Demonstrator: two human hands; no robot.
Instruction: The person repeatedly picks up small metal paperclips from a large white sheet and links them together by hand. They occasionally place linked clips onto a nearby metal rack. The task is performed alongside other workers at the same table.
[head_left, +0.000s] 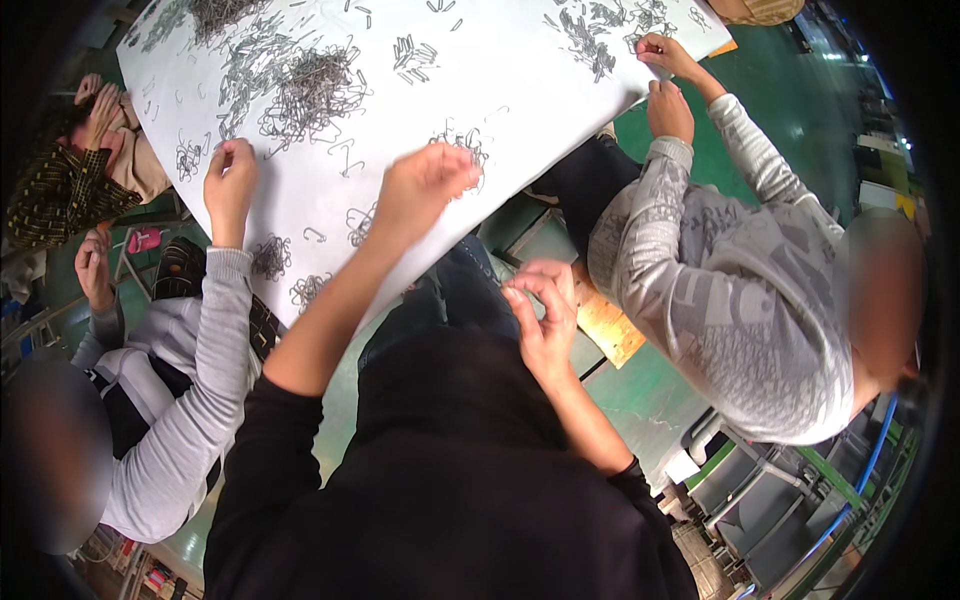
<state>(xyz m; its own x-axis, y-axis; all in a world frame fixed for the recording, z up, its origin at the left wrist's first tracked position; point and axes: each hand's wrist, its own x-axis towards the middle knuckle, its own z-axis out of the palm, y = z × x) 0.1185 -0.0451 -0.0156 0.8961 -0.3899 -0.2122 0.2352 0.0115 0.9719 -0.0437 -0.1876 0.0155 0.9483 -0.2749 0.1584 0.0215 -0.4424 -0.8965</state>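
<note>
Over the near edge of the white-topped table point(400, 115), my left hand point(425, 190) is closed, its fingers curled together and slightly blurred. Just beyond its fingertips lies a small heap of bent dark wire hooks point(462, 138), partly covered by the hand. My right hand point(545, 315) is off the table, above the floor to the right of my legs. Its thumb and forefinger are pinched together; what they hold, if anything, is too small to make out.
A large pile of wire pieces point(315, 95) and several smaller heaps point(270, 257) cover parts of the table. Co-workers sit close on both sides, one with a hand point(231, 180) on the left, another with a hand point(670, 112) on the right. A wooden board point(610, 325) is beside my right hand.
</note>
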